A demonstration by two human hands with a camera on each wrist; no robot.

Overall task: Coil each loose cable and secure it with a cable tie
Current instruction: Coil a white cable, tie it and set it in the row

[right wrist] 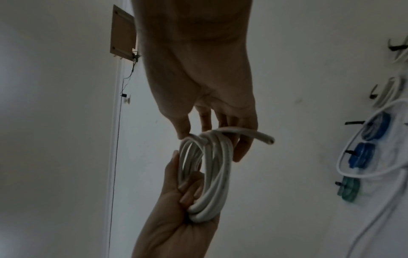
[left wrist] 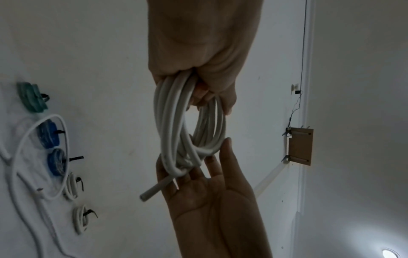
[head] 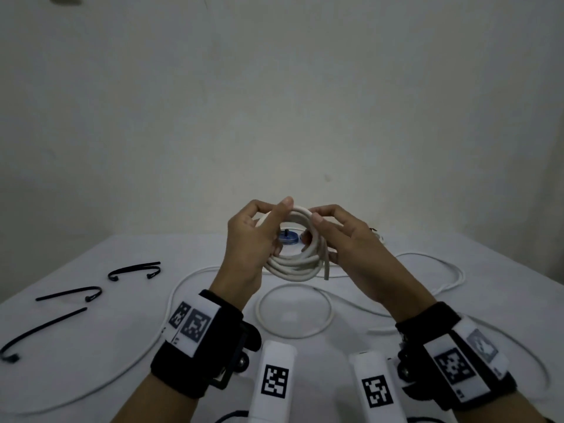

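Head view: left hand (head: 247, 239) grasps the white coil (head: 297, 264); right hand (head: 351, 239) pinches it; cable ties (head: 134, 270) lie at nine o'clock, nearer the left grip.

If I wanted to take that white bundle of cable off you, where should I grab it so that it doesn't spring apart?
Probably the bare lower arc of the white coil, coming from below and wrapping all the strands at once. The left hand grips one side, the right hand pinches the other, and no tie binds it. Trap the loose cut end too.
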